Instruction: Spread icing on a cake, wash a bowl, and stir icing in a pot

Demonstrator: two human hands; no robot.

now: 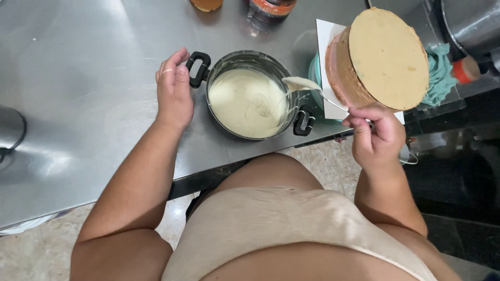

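A steel pot [224,62] with two black handles holds pale cream and sits near the front edge of the steel table [78,78]. My left hand [173,91] rests on the table beside the pot's left handle [198,67], fingers touching it. My right hand [376,134] grips a spoon [304,86] loaded with cream, held above the pot's right rim. To the right stands a round tan cake [383,57] on a white board [327,67].
A teal stand [314,73] is under the board, and a teal cloth [440,73] lies behind the cake. Two jars [271,8] stand at the table's far edge. A metal vessel [469,21] is at top right, a dark round object [10,130] at left.
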